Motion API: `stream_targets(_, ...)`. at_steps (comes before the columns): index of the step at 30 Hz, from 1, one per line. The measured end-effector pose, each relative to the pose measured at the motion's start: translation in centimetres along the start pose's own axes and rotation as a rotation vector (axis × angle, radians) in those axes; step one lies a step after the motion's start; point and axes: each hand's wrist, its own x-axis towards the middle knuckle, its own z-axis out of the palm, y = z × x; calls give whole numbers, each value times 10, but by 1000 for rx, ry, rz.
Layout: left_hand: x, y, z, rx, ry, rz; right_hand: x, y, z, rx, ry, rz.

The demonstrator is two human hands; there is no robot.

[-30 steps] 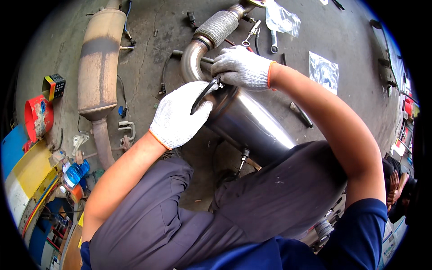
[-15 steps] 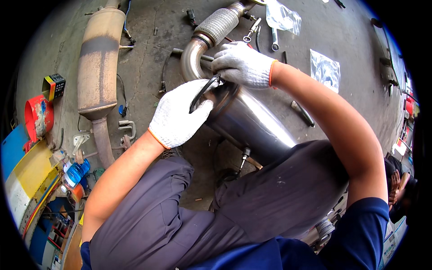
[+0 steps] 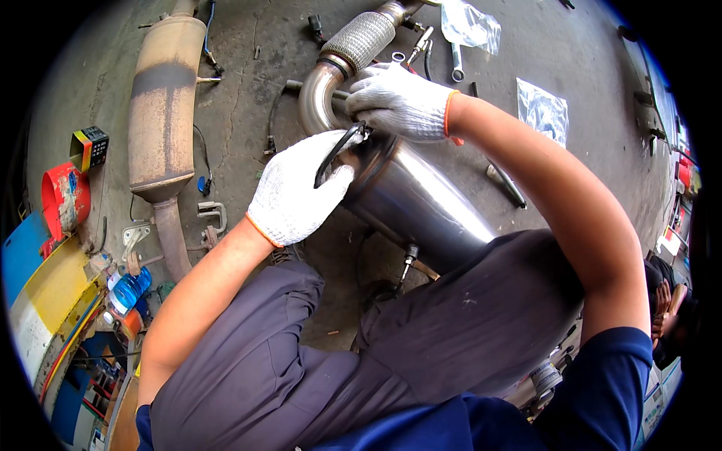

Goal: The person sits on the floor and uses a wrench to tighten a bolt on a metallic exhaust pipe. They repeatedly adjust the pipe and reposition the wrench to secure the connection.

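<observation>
My left hand [image 3: 297, 188], in a white knit glove, is closed at the near end of the bent pipe, a looped black cable [image 3: 331, 156] between thumb and fingers. That cable runs to a small fitting [image 3: 362, 132] at the top of a shiny steel exhaust canister [image 3: 425, 199]. Just above the fitting is my right hand [image 3: 398, 101], also gloved, its fingers curled. Past its fingers shows the ring end of a wrench [image 3: 398, 57]; the shaft is hidden in the hand. The canister leans against my leg and joins a bent pipe [image 3: 317, 96] with a braided flex section [image 3: 359, 40].
An old rusty exhaust [image 3: 162, 113] lies on the left. Another wrench [image 3: 457, 64], a metal probe [image 3: 421, 45], clear plastic bags [image 3: 541, 111] and a black rod [image 3: 508, 186] lie beyond and right. A blue bottle [image 3: 129, 291] and red container [image 3: 66, 195] stand far left.
My right hand has shifted slightly up and left, and the wrench's ring end has moved left with it, away from the probe. My left hand stays on the cable.
</observation>
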Motion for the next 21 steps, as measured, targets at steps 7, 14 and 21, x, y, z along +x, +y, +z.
stream_targets(7, 0, 2, -4, 7, -28, -65, 8, -8, 1, 31, -75, 39)
stream_targets(14, -1, -3, 0, 23, 8, 2, 7, -8, 1, 79, -82, 79)
stream_targets(21, 0, -3, 1, 61, -1, 4, 4, -15, -2, 142, -163, 268)
